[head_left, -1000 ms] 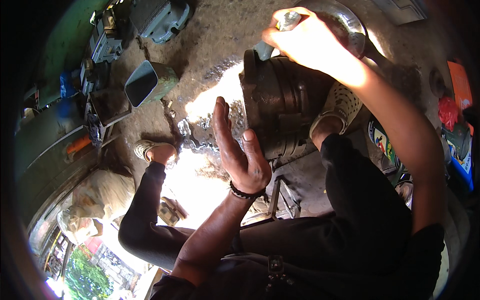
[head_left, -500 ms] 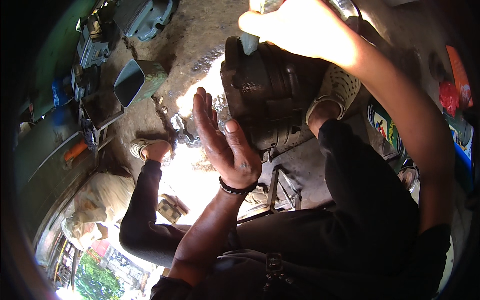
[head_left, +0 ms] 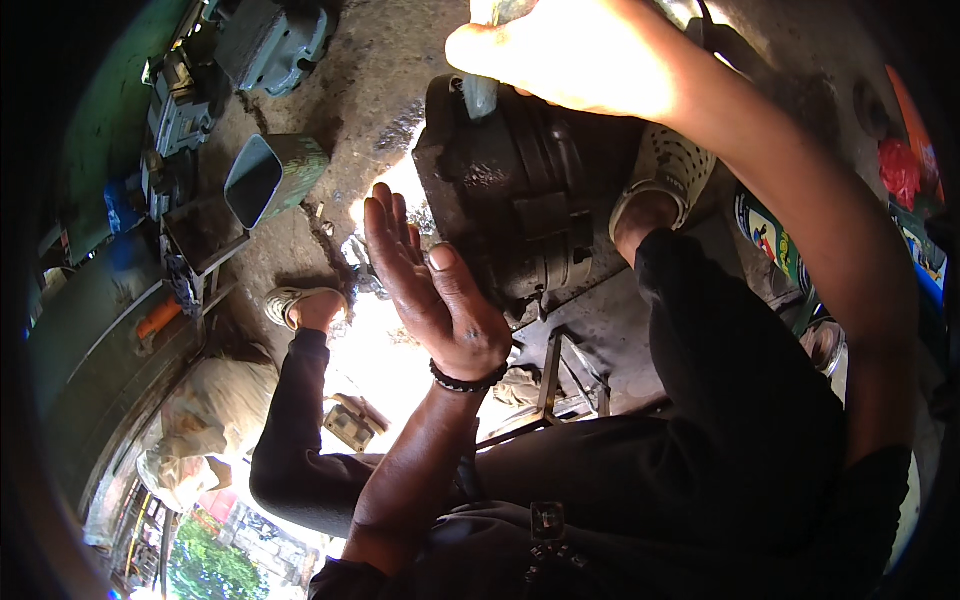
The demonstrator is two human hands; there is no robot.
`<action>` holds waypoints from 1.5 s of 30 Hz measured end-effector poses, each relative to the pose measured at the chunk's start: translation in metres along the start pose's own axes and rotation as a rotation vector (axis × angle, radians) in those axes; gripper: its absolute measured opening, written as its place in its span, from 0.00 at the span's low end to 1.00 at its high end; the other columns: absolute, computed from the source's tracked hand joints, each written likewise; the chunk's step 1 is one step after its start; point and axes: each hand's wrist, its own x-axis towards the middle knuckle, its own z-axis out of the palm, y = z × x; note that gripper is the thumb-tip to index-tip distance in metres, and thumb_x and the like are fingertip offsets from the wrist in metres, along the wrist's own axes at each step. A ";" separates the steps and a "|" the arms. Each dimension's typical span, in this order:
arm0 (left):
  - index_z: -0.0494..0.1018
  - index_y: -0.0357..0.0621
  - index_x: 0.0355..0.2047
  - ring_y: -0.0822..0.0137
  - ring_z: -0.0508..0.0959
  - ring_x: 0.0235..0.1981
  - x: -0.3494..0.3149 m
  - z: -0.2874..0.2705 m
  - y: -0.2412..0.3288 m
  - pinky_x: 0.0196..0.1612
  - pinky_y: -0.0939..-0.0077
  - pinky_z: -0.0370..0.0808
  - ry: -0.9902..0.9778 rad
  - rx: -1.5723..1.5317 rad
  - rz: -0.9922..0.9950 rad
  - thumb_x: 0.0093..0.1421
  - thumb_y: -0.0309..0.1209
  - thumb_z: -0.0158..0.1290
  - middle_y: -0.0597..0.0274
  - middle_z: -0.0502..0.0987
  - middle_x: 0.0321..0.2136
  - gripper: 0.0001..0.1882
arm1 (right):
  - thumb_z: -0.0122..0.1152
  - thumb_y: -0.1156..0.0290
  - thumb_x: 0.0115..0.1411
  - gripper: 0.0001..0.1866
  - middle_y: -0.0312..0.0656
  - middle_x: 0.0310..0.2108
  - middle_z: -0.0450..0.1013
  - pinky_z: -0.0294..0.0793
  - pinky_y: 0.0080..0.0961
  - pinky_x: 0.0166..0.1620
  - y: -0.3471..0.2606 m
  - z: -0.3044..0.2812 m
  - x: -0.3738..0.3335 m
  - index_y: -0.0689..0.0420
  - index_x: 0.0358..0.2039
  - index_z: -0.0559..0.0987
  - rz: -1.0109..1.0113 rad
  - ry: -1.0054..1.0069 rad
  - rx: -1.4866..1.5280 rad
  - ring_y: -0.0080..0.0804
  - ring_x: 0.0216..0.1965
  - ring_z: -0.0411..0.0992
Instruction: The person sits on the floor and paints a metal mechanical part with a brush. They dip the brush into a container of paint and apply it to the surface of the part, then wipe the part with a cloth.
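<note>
A big dark, greasy cylindrical machine casing (head_left: 490, 180), like a motor or gearbox housing, stands between my feet. My right hand (head_left: 590, 60), washed out by bright sun, is closed around what looks like a brush; its grey-blue bristle end (head_left: 480, 97) points down at the casing's upper left rim. The fingers hide the brush's middle. My left hand (head_left: 440, 290) is beside the casing's left side, fingers stretched upward and thumb apart, holding nothing. Whether its palm touches the casing, I cannot tell. A dark beaded bracelet (head_left: 468, 380) circles that wrist.
A green square-mouthed container (head_left: 275, 178) and a grey metal housing (head_left: 275, 45) lie on the stained floor at far left. A metal stand (head_left: 550, 375) is below the casing. A dark tin (head_left: 768, 235) and a red plastic bag (head_left: 900, 170) are at right.
The casing appears a little farther left in view. Both hands have shifted slightly left too, the right still holding the brush and the left still stretched out.
</note>
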 end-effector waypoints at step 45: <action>0.42 0.36 0.72 0.46 0.53 0.71 -0.002 -0.006 -0.012 0.70 0.51 0.48 -0.006 -0.135 -0.106 0.69 0.48 0.46 0.38 0.50 0.70 0.42 | 0.63 0.62 0.64 0.11 0.35 0.24 0.75 0.71 0.18 0.28 0.024 -0.010 0.018 0.58 0.36 0.79 0.174 0.223 0.357 0.20 0.23 0.72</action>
